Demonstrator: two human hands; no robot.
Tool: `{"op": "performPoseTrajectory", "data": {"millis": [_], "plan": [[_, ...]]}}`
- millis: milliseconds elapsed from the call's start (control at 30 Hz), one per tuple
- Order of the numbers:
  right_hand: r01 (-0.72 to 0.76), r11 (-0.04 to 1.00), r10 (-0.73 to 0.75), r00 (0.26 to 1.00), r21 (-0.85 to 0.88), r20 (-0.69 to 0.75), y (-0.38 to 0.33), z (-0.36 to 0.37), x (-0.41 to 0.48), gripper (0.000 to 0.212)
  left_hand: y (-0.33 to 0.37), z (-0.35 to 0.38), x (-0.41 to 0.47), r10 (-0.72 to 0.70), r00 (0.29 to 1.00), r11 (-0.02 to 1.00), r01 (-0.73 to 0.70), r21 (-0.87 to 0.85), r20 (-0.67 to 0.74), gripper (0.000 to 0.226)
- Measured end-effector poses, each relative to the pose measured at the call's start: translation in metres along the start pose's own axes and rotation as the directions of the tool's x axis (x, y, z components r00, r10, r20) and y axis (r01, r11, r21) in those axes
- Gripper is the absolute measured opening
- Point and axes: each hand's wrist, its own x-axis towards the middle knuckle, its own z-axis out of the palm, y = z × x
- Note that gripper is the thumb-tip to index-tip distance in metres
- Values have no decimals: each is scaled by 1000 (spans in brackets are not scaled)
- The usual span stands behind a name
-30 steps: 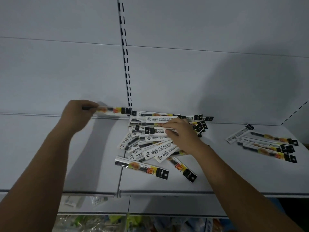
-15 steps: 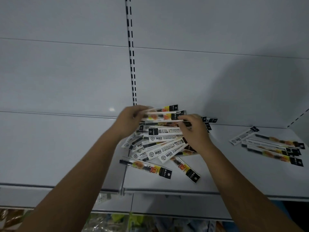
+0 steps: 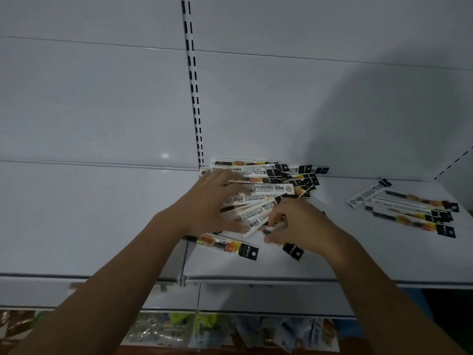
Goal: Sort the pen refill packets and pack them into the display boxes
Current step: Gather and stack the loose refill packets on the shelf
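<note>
The pile (image 3: pixel 266 190) is pressed by the left hand (image 3: pixel 212 201), fingers straight; just right of them, a packet (image 3: pixel 271 228) is pinched in the curled fingers of the right hand (image 3: pixel 299 224).

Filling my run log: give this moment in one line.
left hand on packet pile; right hand pinching packet; small stack far right

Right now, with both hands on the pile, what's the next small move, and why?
Probably slide the pinched packet free with the right hand and carry it toward the sorted group on the right. The left hand lies flat on the fanned pile, pinning it. The right hand pinches one packet at the pile's near edge. No display box is in view.
</note>
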Motion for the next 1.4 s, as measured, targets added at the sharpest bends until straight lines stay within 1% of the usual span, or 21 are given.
{"op": "performPoseTrajectory", "data": {"millis": [67, 133, 233, 300, 367, 467, 567, 633, 700, 767, 800, 833, 900, 967, 1067, 1133, 1167, 1233, 1333, 1400], "plan": [[7, 1000, -6, 999, 19, -36, 7, 0, 2, 16, 7, -2, -5, 46, 999, 999, -46, -1, 26, 73], [15, 1000, -16, 998, -18, -60, 15, 0, 3, 9, 12, -3, -12, 74, 995, 997, -74, -6, 61, 66], [28, 997, -34, 996, -73, -88, 20, 0, 2, 10, 19, 0, -19, 122, 973, 992, -124, 1, 196, 56], [50, 991, -64, 993, -127, -102, 21, -1, 2, 10, 20, 2, -21, 111, 963, 993, -99, -62, 244, 46], [75, 989, -90, 989, -129, -115, 23, -3, 3, 12, 20, 1, -21, 107, 960, 990, -78, -119, 260, 32], [132, 989, -139, 982, -63, -128, 31, -7, 5, 14, 22, 0, -23, 132, 966, 986, -104, -131, 224, 15], [194, 981, -191, 969, 0, -156, 38, -19, 4, 13, 20, 2, -25, 100, 974, 986, -70, -150, 203, 14], [197, 980, -189, 968, 34, -168, 38, -33, 1, 13, 20, -3, -24, 71, 982, 971, -28, -236, 177, 16], [172, 983, -159, 971, 59, -176, 38, -49, -4, 16, 24, -17, -22, 20, 991, 930, 30, -366, 131, 12], [159, 979, -126, 965, 130, -230, 39, -66, -9, 17, 29, -33, -18, -64, 995, 861, 92, -501, 72, 10], [168, 971, -117, 956, 172, -270, 39, -74, -11, 17, 31, -40, -14, -108, 994, 844, 107, -525, 30, 7], [183, 962, -113, 943, 205, -312, 40, -80, -12, 16, 30, -45, -8, -140, 990, 863, 106, -493, -31, 5], [197, 954, -94, 914, 228, -394, 45, -87, -9, 13, 22, -48, 7, -181, 974, 928, 122, -352, -139, 9], [192, 953, -51, 865, 235, -499, 50, -87, 0, 12, 14, -44, 25, -217, 959, 952, 168, -255, -181, 18], [185, 942, 36, 774, 281, -632, 56, -74, 17, 11, 7, -24, 52, -210, 969, 968, 187, -167, -134, 22], [163, 933, 98, 742, 320, -663, 58, -60, 30, 10, 7, -5, 63, -174, 981, 980, 164, -114, -89, 27], [152, 930, 117, 740, 335, -662, 58, -53, 37, 10, 7, 4, 65, -157, 985, 984, 148, -101, -79, 32], [141, 938, 97, 770, 318, -630, 58, -39, 48, 10, 8, 13, 65, -117, 987, 989, 106, -100, -108, 39], [188, 961, -53, 844, 202, -534, 57, -23, 61, 15, 8, 7, 56, -105, 969, 981, 64, -183, -225, 42], [220, 959, -113, 874, 178, -473, 52, -16, 68, 23, 5, -2, 43, -116, 950, 980, 62, -189, -290, 43]]}}
